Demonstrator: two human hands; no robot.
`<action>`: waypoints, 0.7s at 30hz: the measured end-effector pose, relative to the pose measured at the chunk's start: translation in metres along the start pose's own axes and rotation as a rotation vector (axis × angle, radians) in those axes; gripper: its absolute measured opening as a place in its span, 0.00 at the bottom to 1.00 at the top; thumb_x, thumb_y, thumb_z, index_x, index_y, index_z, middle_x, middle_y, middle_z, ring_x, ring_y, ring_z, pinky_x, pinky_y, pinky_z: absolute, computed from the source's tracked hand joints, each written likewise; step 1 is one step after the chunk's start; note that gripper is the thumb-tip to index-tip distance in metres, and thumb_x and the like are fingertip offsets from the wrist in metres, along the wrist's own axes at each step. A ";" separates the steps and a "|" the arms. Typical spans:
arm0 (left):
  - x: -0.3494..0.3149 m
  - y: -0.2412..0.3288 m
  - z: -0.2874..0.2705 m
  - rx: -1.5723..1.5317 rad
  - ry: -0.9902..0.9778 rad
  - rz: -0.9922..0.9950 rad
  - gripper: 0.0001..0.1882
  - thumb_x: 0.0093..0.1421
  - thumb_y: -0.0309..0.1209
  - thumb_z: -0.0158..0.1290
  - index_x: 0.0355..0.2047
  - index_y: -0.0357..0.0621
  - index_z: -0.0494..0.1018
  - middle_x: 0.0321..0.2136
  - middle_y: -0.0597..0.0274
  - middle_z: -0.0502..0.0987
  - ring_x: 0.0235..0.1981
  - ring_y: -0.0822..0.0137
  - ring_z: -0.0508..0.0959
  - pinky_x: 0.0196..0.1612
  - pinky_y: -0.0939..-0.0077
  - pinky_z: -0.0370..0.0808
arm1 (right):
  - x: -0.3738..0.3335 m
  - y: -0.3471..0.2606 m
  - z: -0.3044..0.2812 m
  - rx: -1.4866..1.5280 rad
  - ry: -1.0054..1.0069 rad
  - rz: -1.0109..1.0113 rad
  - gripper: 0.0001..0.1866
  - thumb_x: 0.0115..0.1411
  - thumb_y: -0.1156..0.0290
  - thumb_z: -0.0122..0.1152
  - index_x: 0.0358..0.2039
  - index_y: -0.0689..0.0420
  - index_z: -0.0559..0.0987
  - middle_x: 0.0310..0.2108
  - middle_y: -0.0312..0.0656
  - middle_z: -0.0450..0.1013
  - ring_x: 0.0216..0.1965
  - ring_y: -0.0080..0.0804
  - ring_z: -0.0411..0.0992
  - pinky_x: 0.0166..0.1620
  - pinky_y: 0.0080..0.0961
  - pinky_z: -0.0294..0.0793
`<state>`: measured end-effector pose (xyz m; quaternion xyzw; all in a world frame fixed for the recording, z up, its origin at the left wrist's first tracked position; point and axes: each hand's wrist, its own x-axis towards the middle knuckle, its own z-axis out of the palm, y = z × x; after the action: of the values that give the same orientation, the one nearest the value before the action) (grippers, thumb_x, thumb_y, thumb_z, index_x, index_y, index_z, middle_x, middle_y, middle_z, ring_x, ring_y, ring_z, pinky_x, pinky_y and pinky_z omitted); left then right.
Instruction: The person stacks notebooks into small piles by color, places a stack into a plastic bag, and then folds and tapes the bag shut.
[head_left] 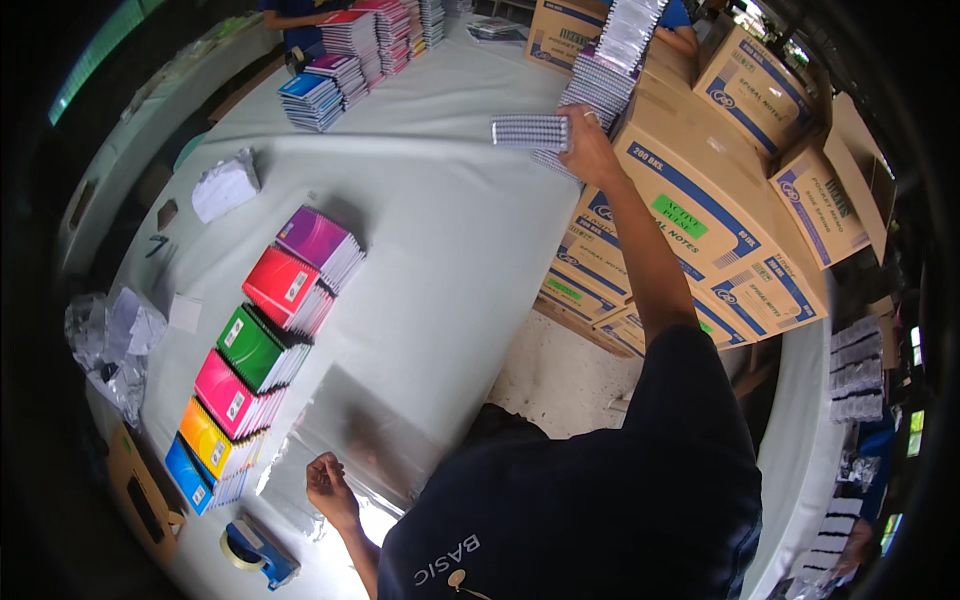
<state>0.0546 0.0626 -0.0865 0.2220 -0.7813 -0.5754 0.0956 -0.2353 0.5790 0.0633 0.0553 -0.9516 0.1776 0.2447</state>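
Note:
My right hand [588, 145], arm stretched forward, grips a small bundle of spiral notebooks [528, 131] with the wire bindings showing. It is beside a long row of similar spiral notebooks [598, 88] along the cartons. My left hand [330, 488] is held low with curled fingers, and nothing shows in it. Under and beside that hand lie clear plastic sheets or bags [350, 440]. To its left runs a row of notebook stacks, with purple [308, 235], red [275, 285], green [250, 345], pink [226, 392], orange [207, 437] and blue [187, 473] covers.
Brown cartons [690, 170] are piled on the right. A blue tape dispenser [260, 552] sits at the near left. Crumpled plastic [112, 345] and white paper [225, 187] lie on the left. More notebook stacks [325, 95] stand at the far side, near other people.

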 end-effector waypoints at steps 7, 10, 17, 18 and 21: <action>0.002 0.037 0.084 0.212 -0.012 0.070 0.13 0.62 0.36 0.52 0.32 0.35 0.72 0.22 0.64 0.74 0.22 0.75 0.71 0.28 0.81 0.69 | 0.017 0.146 0.063 -0.744 -0.102 0.155 0.31 0.55 0.74 0.50 0.61 0.52 0.57 0.61 0.49 0.54 0.64 0.50 0.50 0.64 0.51 0.45; 0.006 0.050 0.104 0.257 -0.021 0.055 0.14 0.61 0.37 0.53 0.32 0.35 0.72 0.22 0.61 0.74 0.24 0.74 0.73 0.28 0.80 0.70 | 0.020 0.160 0.097 -0.638 -0.003 0.223 0.33 0.56 0.73 0.48 0.63 0.51 0.56 0.60 0.49 0.56 0.62 0.47 0.53 0.64 0.47 0.49; 0.048 0.086 0.132 0.371 0.052 0.084 0.10 0.60 0.30 0.53 0.38 0.37 0.73 0.29 0.58 0.77 0.31 0.68 0.76 0.34 0.76 0.71 | 0.034 0.181 0.111 -0.824 0.047 0.217 0.24 0.55 0.74 0.45 0.55 0.58 0.64 0.54 0.49 0.63 0.57 0.46 0.60 0.60 0.55 0.51; 0.066 0.098 0.140 0.400 0.048 0.208 0.11 0.56 0.27 0.55 0.40 0.38 0.73 0.34 0.56 0.75 0.37 0.64 0.75 0.39 0.72 0.71 | 0.027 0.189 0.111 -0.794 0.163 0.205 0.26 0.55 0.74 0.48 0.57 0.58 0.63 0.57 0.49 0.60 0.61 0.49 0.54 0.59 0.61 0.49; 0.122 0.128 0.159 0.539 0.138 0.617 0.20 0.50 0.23 0.60 0.45 0.43 0.72 0.40 0.54 0.74 0.42 0.55 0.73 0.45 0.66 0.71 | 0.018 0.118 0.122 -0.423 0.313 0.029 0.30 0.53 0.73 0.57 0.58 0.55 0.63 0.60 0.46 0.57 0.63 0.52 0.50 0.61 0.55 0.49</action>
<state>-0.1479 0.1742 -0.0295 0.0328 -0.9256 -0.2785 0.2543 -0.3283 0.6438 -0.0642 -0.0385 -0.9189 -0.0153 0.3924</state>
